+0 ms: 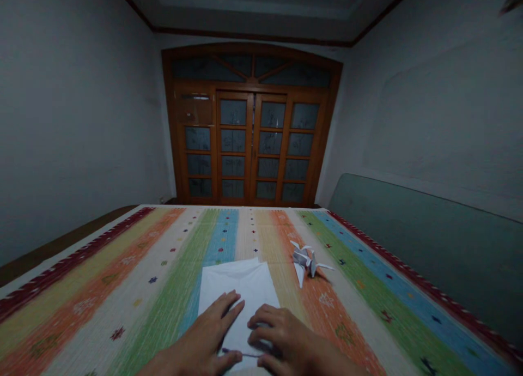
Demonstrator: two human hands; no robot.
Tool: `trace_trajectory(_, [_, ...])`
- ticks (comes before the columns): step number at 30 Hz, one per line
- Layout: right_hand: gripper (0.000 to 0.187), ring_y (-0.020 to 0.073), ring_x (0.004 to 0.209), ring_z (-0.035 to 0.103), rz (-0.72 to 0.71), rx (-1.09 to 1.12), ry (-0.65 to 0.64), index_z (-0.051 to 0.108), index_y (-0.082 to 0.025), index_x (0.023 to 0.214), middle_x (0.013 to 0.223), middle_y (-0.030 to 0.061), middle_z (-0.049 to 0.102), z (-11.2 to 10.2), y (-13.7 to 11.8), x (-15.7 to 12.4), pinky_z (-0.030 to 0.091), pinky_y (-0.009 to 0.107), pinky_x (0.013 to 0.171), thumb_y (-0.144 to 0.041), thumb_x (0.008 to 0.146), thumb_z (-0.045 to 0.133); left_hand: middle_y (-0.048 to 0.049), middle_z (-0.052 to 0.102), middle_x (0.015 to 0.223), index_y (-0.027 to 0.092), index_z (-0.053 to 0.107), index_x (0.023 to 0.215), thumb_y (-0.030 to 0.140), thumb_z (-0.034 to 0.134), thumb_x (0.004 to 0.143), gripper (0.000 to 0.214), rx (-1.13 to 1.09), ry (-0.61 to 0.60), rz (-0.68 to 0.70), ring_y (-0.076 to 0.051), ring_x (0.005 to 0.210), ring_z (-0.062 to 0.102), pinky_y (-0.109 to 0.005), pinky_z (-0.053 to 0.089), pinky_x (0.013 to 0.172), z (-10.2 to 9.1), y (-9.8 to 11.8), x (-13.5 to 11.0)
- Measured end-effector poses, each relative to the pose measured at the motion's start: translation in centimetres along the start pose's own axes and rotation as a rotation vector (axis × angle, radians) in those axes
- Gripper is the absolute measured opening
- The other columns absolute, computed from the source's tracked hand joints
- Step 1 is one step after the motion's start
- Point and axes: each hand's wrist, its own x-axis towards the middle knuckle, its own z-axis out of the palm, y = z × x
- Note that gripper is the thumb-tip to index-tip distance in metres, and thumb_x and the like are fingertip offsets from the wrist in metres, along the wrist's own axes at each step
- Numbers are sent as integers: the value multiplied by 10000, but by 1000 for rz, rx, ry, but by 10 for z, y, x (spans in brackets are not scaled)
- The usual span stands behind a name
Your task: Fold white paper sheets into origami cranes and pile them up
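A white sheet of paper [241,283] lies on the striped cloth in front of me, its far edge slightly folded. My left hand [208,335] rests flat on the sheet's near left part, fingers stretched forward. My right hand [281,340] sits on the near right part with fingers curled down against the paper. A thin dark line, perhaps a pen or a crease [241,354], runs between the two thumbs. A folded white paper figure [307,260] stands on the cloth to the right beyond the sheet.
A bed or table covered by a multicoloured striped cloth [134,278] fills the lower view. A green padded panel [429,245] runs along the right side. Wooden glazed doors [251,147] close the far wall.
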Motion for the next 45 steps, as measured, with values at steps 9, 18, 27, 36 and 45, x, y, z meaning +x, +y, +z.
trace_trajectory(9, [285, 271, 1062, 687, 40, 84, 90, 729, -198, 1113, 1145, 134, 742, -5, -3, 1, 550, 375, 910, -245, 855, 618, -114, 227, 1730, 360, 173, 1666, 551, 633, 1002, 830, 5, 21, 67, -381, 1571, 238, -607, 292, 1240, 2, -5, 1])
trace_trajectory(18, [196, 234, 845, 704, -29, 26, 146, 732, -213, 1025, 919, 88, 775, 7, 4, -3, 542, 324, 760, -194, 886, 594, -96, 400, 1667, 357, 440, 1564, 317, 633, 1021, 578, -6, 167, 146, -349, 1511, 395, -564, 387, 1210, 5, -8, -1])
trace_trajectory(27, [347, 290, 1199, 638, 178, 70, 324, 655, -200, 1238, 1266, 161, 696, 6, 20, -2, 522, 469, 1028, -155, 904, 577, -87, 687, 1415, 295, 671, 1345, 233, 567, 1031, 336, -3, 254, 178, -289, 1323, 635, -458, 537, 1108, -5, 7, 1])
trace_trajectory(36, [471, 281, 1113, 655, 210, 217, 255, 664, -191, 1218, 1169, 126, 712, 8, 31, -3, 520, 479, 1012, -102, 775, 535, -53, 820, 1092, 258, 693, 1150, 192, 478, 1028, 256, -57, 353, 102, -241, 992, 797, -324, 637, 912, -5, 14, 6])
trace_trajectory(45, [365, 266, 1068, 646, 203, 320, 187, 728, -202, 1182, 1146, 120, 707, 3, 29, 0, 515, 434, 966, -450, 913, 728, -37, 808, 905, 237, 672, 1050, 210, 433, 1048, 241, -97, 352, 28, -217, 814, 793, -275, 610, 754, -8, 17, 8])
